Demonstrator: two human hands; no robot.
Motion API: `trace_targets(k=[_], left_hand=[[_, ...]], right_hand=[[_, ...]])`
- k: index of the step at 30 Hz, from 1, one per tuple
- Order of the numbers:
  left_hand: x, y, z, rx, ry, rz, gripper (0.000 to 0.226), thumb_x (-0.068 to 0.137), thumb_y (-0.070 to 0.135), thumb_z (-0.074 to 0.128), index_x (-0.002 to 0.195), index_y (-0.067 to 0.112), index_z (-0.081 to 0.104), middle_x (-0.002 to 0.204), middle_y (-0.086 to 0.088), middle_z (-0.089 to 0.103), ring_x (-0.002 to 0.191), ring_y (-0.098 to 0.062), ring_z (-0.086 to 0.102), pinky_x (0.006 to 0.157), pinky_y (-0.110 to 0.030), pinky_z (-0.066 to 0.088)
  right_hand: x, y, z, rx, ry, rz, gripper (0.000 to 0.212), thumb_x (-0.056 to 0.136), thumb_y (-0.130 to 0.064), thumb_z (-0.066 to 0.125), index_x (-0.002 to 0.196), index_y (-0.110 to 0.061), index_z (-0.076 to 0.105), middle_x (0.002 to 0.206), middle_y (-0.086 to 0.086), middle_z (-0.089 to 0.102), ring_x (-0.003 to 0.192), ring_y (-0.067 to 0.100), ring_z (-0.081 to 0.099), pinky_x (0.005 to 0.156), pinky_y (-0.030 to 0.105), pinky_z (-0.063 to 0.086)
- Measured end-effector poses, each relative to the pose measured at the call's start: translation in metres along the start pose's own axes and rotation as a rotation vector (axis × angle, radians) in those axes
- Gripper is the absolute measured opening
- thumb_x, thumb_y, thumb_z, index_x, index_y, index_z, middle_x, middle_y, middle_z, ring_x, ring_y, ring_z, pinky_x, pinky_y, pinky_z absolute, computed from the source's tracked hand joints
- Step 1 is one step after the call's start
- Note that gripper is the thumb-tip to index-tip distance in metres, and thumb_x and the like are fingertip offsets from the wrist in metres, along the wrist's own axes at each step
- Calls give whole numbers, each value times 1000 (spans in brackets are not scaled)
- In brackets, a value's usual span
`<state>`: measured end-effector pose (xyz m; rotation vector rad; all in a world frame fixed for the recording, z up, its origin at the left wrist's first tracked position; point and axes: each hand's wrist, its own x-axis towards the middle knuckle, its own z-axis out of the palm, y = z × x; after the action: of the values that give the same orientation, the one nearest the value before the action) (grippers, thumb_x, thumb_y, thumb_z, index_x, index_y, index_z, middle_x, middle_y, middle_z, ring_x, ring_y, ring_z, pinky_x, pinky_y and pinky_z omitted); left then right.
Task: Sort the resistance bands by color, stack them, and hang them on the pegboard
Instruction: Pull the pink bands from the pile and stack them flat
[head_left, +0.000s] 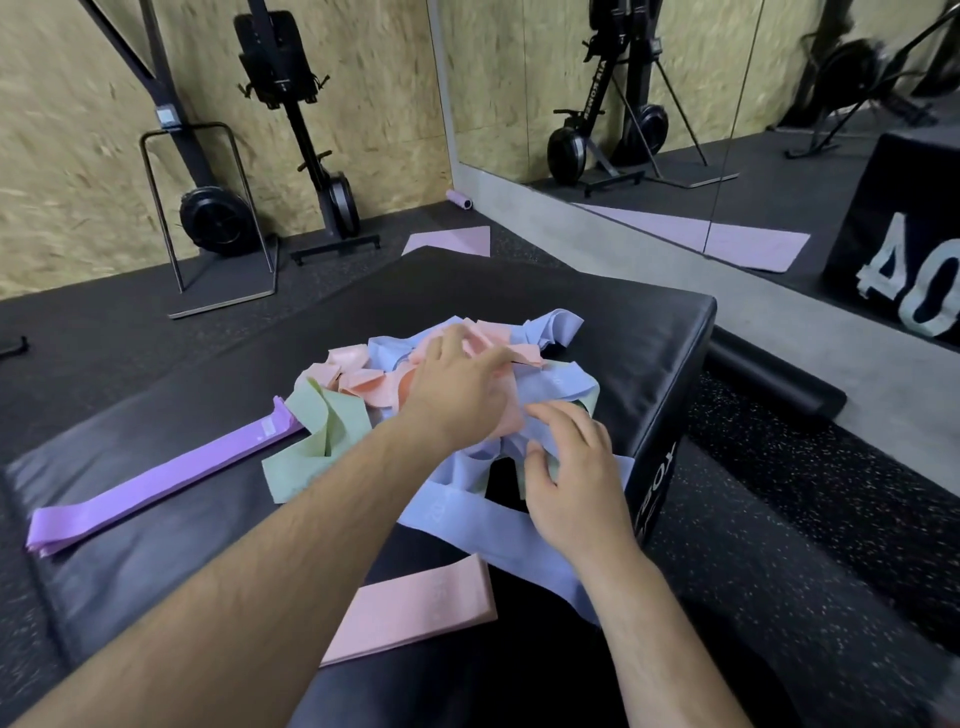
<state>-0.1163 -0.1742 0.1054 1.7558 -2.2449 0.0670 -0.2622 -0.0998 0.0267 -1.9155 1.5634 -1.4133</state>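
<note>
1. Where the black padded gym box (649, 353) reaches furthest left, a stack of long flat purple resistance bands (166, 483) lies straight on its top.
2. Just right of it, a twisted pale green band (311, 441) forms the left edge of a tangled heap of pink, light blue and green bands (363, 374) at mid-box.
3. A flat pink band (415, 608) lies alone near the front edge.
4. The left hand (457, 384) lies on the heap's pink bands, fingers stretched fairly straight, gripping nothing.
5. The right hand (571, 467) rests with bent fingers on a wide light blue band (467, 519) at the heap's right side; whether it pinches the band cannot be told.
</note>
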Motion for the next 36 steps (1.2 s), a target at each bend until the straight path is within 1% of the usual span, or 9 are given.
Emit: trace_targets(k=[5, 12, 16, 19, 22, 26, 28, 33, 36], left_hand=[[-8, 1, 9, 11, -50, -102, 42, 97, 23, 45, 139, 24, 54, 121, -10, 44, 109, -29, 42, 90, -37, 42], [-23, 3, -8, -18, 65, 40, 39, 91, 13, 45, 125, 10, 64, 124, -6, 59, 109, -28, 55, 91, -44, 48], [-66, 3, -7, -25, 210, 210, 40, 85, 22, 40, 105, 4, 70, 110, -7, 64, 93, -30, 62, 74, -45, 55], [-101, 3, -8, -81, 229, 214, 34, 89, 10, 54, 122, 7, 64, 124, -4, 60, 101, -27, 62, 77, -45, 55], [-132, 4, -12, -179, 267, 222, 38, 93, 11, 55, 130, 8, 63, 131, -1, 60, 111, -19, 59, 89, -36, 53], [-167, 14, -30, -499, 248, 61, 36, 100, 11, 55, 135, 21, 62, 132, 25, 51, 124, 15, 42, 98, -2, 32], [-182, 18, -37, -669, 268, -37, 31, 100, 12, 56, 125, 29, 64, 128, 26, 56, 127, 7, 49, 97, -8, 39], [-210, 24, -53, -1158, 441, -377, 7, 97, 14, 65, 101, 15, 60, 95, 9, 69, 89, -7, 69, 79, -18, 53], [-224, 14, -50, -1345, 568, -551, 31, 86, 31, 77, 105, 18, 57, 97, -2, 67, 96, -27, 70, 91, -44, 58]], right_hand=[[1, 2, 2, 14, 4, 0, 42, 94, -13, 58, 134, -26, 59, 134, -11, 52, 126, 9, 42, 106, 21, 34], [-3, -10, 11, 34, 33, -14, 39, 94, -9, 62, 132, -20, 59, 132, -10, 55, 124, 11, 44, 104, 18, 32], [0, -20, 7, 101, 46, -17, 42, 95, -6, 59, 133, -22, 61, 143, -12, 49, 123, -1, 38, 102, 3, 24], [-1, -30, 1, 200, -23, -3, 42, 95, 0, 54, 127, -26, 64, 153, -18, 39, 132, -3, 40, 100, 12, 37], [-8, -45, -4, 401, -123, 38, 42, 92, 7, 49, 115, -26, 63, 133, -20, 57, 127, 5, 52, 104, 28, 48], [-27, -73, -12, 564, -179, 108, 40, 92, 6, 48, 108, -29, 59, 105, -16, 67, 111, 8, 63, 97, 33, 52], [-38, -86, -14, 572, -193, 111, 40, 93, 4, 50, 107, -32, 59, 107, -17, 66, 113, 6, 62, 94, 27, 49], [-71, -112, -13, 443, -270, -21, 35, 97, -5, 52, 114, -35, 58, 118, -19, 65, 120, 7, 57, 96, 17, 43], [-93, -126, -5, 415, -294, -125, 39, 96, -2, 51, 118, -33, 58, 121, -21, 64, 121, 5, 58, 98, 13, 41]])
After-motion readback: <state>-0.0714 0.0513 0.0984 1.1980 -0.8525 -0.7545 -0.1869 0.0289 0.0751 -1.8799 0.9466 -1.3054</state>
